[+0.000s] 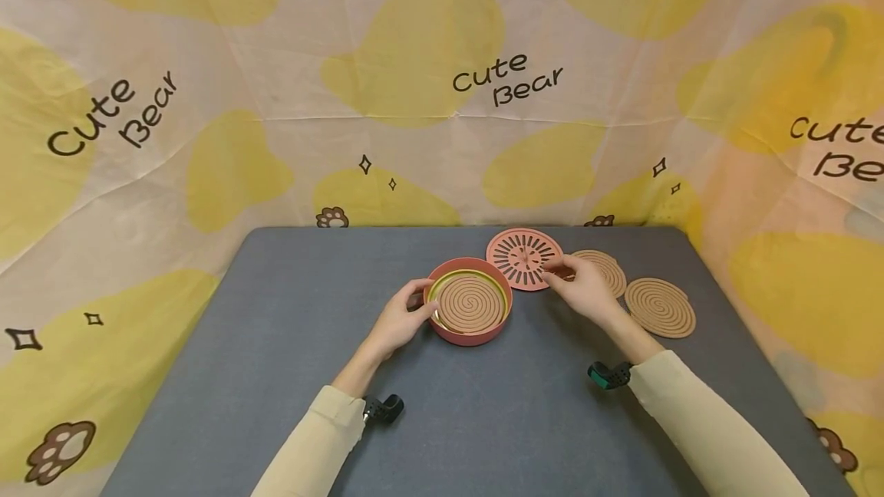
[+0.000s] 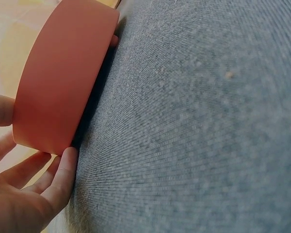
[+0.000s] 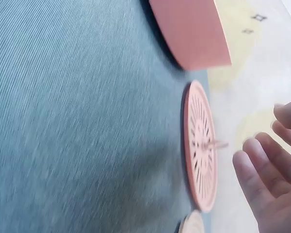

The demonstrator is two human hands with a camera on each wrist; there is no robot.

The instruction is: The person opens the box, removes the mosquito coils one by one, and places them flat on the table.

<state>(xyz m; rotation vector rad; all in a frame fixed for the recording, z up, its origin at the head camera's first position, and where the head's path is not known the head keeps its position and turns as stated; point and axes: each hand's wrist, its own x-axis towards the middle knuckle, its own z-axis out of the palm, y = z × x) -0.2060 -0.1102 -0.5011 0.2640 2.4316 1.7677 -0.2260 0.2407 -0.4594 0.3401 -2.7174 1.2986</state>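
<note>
A round coral-red mosquito coil holder (image 1: 468, 340) sits on the table with a brown mosquito coil (image 1: 471, 302) lying inside a yellowish inner ring. My left hand (image 1: 407, 314) grips its left side, thumb at the rim and fingers along the outer wall (image 2: 63, 77). To the right of the holder lies its slotted pink lid (image 1: 518, 255), a small upright piece rising from the centre (image 3: 216, 144). Above the lid's right edge hovers my right hand (image 1: 583, 286), fingers loosely bent and holding nothing.
Two more brown coils lie on the right: one coil (image 1: 608, 271) partly behind my right hand, another coil (image 1: 660, 307) further right. A grey-blue cloth covers the table (image 1: 276, 343). Patterned fabric (image 1: 414, 60) hangs behind and at both sides.
</note>
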